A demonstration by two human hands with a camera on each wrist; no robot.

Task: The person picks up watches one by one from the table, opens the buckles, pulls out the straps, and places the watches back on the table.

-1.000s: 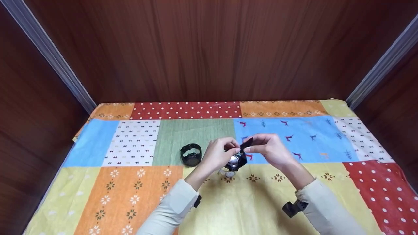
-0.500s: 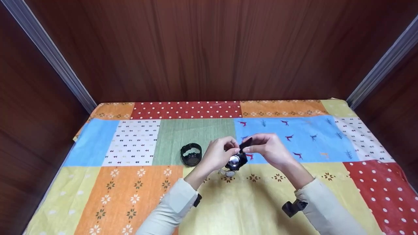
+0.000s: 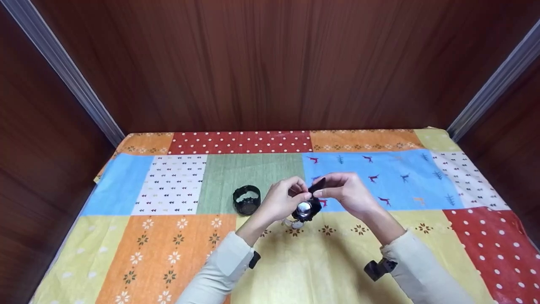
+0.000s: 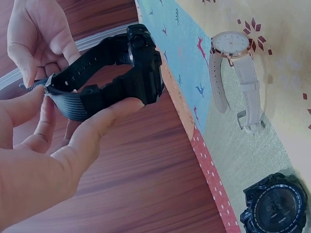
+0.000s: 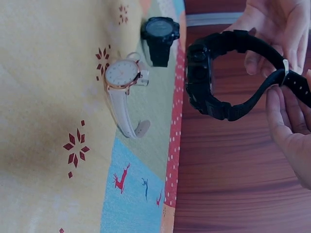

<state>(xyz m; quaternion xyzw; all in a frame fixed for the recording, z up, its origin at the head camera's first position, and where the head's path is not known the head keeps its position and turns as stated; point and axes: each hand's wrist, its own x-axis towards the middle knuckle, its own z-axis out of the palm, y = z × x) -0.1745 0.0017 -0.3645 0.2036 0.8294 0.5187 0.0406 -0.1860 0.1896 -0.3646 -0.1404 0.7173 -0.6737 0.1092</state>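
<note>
Black watch (image 3: 307, 210), one, held up between two bare hands over patterned cloth (image 3: 274, 270); strap (image 4: 73, 106) bent into a loop, case (image 5: 198, 75) hanging lower than buckle (image 5: 285, 64), silver back (image 3: 303, 208) showing in the head view. Strap tail (image 5: 298, 87), with holes, at the metal frame of the buckle; seating of the pin too small to tell. Step in hand, as judged: strap work at the buckle. Best handling, as judged: buckle steady in one pinch, tail drawn flat and in line by the other, no twist, fingertips clear of pin and holes, case supported against swinging. Left hand (image 3: 282, 198): thumb and finger pinched narrow on the strap beside the buckle, one digit stretched under the loop, apparently touching the case. Right hand (image 3: 348, 192): thumb and fingertips closed narrow on the strap tail, end jutting upward between. Relative to the fingers: buckle between the two pinches, close to the fingertips; case below, well apart from the right hand. Nearby, on the cloth: white watch (image 4: 246, 73), rose-gold rim, strap curled, beneath the hands; second watch (image 3: 247, 205), black, strap looped, to the left of the left hand. Farther out: pale sleeves (image 3: 426, 270), wood wall (image 3: 253, 67) beyond the cloth's far edge.
</note>
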